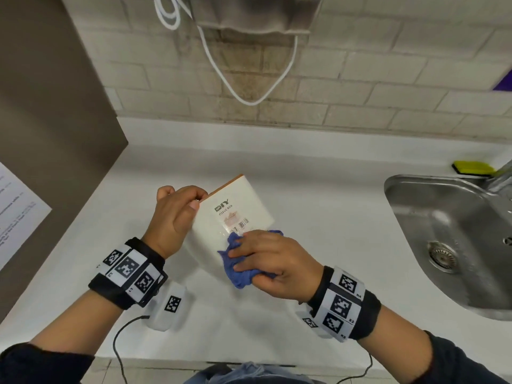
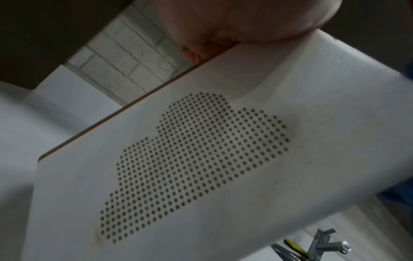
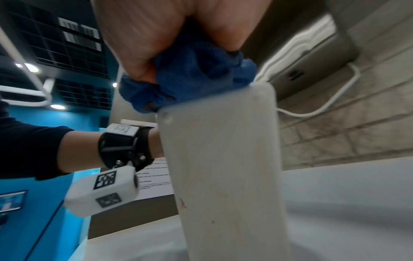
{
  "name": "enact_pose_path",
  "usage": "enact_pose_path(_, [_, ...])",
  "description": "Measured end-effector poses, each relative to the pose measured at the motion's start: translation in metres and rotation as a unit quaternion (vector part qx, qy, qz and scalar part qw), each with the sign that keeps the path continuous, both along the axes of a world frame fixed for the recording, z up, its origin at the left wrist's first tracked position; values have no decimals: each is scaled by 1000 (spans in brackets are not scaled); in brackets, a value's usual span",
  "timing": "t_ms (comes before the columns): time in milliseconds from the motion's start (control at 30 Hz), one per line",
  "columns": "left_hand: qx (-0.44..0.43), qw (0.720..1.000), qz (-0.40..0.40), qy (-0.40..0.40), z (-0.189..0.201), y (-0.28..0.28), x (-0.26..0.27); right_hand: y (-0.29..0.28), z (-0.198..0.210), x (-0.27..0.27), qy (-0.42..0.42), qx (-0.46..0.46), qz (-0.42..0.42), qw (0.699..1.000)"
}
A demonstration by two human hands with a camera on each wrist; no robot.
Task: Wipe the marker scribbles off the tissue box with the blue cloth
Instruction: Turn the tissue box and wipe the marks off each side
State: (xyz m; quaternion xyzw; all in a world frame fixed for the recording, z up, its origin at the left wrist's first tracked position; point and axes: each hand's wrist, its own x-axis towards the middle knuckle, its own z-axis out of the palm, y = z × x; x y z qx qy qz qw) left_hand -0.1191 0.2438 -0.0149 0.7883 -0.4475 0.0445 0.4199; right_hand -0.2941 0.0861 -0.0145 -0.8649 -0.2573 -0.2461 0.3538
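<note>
The white tissue box stands tilted on the counter, its labelled face reading "DIY TISSUE BOX" turned up. My left hand grips its left edge, thumb on the labelled face. My right hand holds the bunched blue cloth and presses it against the box's near lower part, below the barcode. In the left wrist view the box's side shows a cloud pattern of small holes. The right wrist view shows the cloth on the box's narrow end face, which carries faint marks. No clear scribbles show.
The white counter runs to a steel sink at the right, with a yellow sponge behind it. A brown panel with a paper sheet stands at the left. A white cable hangs on the brick wall.
</note>
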Motion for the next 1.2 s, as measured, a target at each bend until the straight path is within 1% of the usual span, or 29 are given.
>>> enact_pose_path(33, [0,1000,3,2,-1,0,1,-10,-3,-5,-3,5,-27,1000])
enact_pose_path(100, [-3,1000,3,6,-1,1,1,-33,-9,-15,2,3,-118,993])
enact_pose_path(133, [-3,1000,-3,2,0,1,-1,-42,-12,-19,1,11,-172,985])
enact_pose_path(200, [2,1000,-19,-8,1,0,-7,-53,-12,-22,-33,63,-265,962])
enact_pose_path(233, [4,1000,-24,-9,1,-1,-11,-53,-9,-20,-58,94,-296,949])
enact_pose_path(300, [7,1000,-22,-11,1,-3,-16,-44,6,-11,-102,141,-325,929])
enact_pose_path(333, [7,1000,-19,-12,1,-4,-18,-37,13,-5,-114,150,-327,926])
enact_pose_path(367, [8,1000,-17,-14,1,-5,-20,-29,19,1,-121,142,-315,931])
enact_pose_path(400, [9,1000,-17,-17,1,-5,-21,-22,23,6,-119,119,-285,944])
enact_pose_path(467, [13,1000,-18,-21,2,-4,-22,-12,17,12,-93,34,-211,972])
enact_pose_path(500, [14,1000,-17,-20,2,-4,-22,-11,11,12,-80,-7,-191,978])
enact_pose_path(533, [14,1000,-16,-19,2,-4,-22,-12,3,9,-74,-29,-190,978])
enact_pose_path(567, [13,1000,-14,-21,2,-5,-22,-16,-5,4,-72,-30,-205,976])
enact_pose_path(667, [31,998,-5,-48,2,-6,-25,-30,-29,-15,-31,-11,-283,959])
enact_pose_path(733, [54,995,7,-81,0,-6,-27,-40,-45,-29,49,-38,-291,955])
enact_pose_path(767, [61,994,12,-91,0,-6,-29,-45,-49,-36,98,-30,-295,950])
enact_pose_path(800, [67,993,16,-97,1,-6,-30,-47,-49,-42,144,2,-315,938])
enact_pose_path(833, [73,992,19,-100,2,-8,-32,-49,-48,-46,180,60,-344,920])
enact_pose_path(867, [77,991,23,-103,3,-10,-35,-49,-46,-47,197,139,-368,898])
enact_pose_path(933, [84,990,29,-109,4,-18,-42,-43,-37,-40,191,287,-391,853])
enact_pose_path(967, [86,989,34,-112,4,-23,-46,-36,-34,-34,183,333,-395,836])
enact_pose_path(1000, [87,989,40,-115,3,-28,-49,-29,-31,-28,177,356,-396,828])
enact_pose_path(1033, [89,988,50,-115,3,-32,-51,-21,-26,-23,174,346,-402,829])
enact_pose_path(1100, [96,986,77,-111,2,-39,-52,-7,-23,-22,175,296,-388,855])
enact_pose_path(1200, [106,983,94,-114,3,-45,-47,-2,-20,-32,231,239,-273,903])
